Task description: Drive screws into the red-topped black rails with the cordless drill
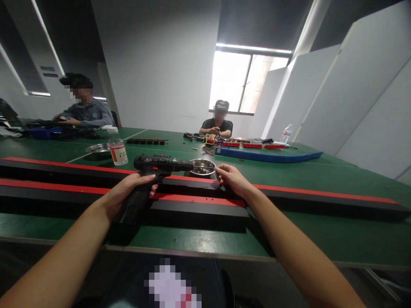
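Observation:
My left hand [130,187] is wrapped round the grip of a black cordless drill [154,162]. The drill points right, its chuck end in front of a small metal bowl [205,162] holding small dark pieces, too small to name. At the bowl's right rim, my right hand [233,179] has thumb and fingers pinched together; what is between them cannot be made out. Two long black bars with red top strips lie across the table below my hands: the nearer bar [199,211] ends under my right wrist, and the farther bar [321,199] runs on to the right.
On the green table [353,179] stand a labelled bottle [118,147] and a metal dish [98,148] at left. Beyond the bowl are a long blue strip [269,156] and wired red parts [252,146]. Two people sit at the far side.

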{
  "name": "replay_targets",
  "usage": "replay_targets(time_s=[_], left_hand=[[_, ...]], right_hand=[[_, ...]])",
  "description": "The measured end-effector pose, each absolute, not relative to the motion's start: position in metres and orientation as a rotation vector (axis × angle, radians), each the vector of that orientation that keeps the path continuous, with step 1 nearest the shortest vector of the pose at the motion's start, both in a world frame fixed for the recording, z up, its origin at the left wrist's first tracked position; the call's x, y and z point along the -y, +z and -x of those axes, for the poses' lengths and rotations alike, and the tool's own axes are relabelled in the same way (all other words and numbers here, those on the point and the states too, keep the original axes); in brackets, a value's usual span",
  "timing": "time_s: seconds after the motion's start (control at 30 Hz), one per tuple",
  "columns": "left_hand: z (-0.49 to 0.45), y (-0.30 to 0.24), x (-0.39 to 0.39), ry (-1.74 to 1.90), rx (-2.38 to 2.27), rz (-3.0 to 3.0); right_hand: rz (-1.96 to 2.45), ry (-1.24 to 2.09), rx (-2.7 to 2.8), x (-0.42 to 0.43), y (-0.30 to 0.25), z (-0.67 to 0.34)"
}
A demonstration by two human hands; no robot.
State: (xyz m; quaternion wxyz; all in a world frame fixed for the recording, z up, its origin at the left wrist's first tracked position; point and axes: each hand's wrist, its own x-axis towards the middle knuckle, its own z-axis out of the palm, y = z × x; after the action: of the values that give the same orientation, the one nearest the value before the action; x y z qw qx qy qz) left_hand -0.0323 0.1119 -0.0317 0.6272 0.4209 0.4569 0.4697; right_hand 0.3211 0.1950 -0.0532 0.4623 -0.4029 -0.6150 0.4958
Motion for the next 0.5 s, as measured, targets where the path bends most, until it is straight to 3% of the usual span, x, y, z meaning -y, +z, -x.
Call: replay_targets(time_s=[0.5], left_hand=[[0.0296, -0.0291, -0.1048, 1.069, -1.076, -1.005]], right_hand=[[1.020, 1.141, 1.511, -0.1928, -0.0579, -0.3216]])
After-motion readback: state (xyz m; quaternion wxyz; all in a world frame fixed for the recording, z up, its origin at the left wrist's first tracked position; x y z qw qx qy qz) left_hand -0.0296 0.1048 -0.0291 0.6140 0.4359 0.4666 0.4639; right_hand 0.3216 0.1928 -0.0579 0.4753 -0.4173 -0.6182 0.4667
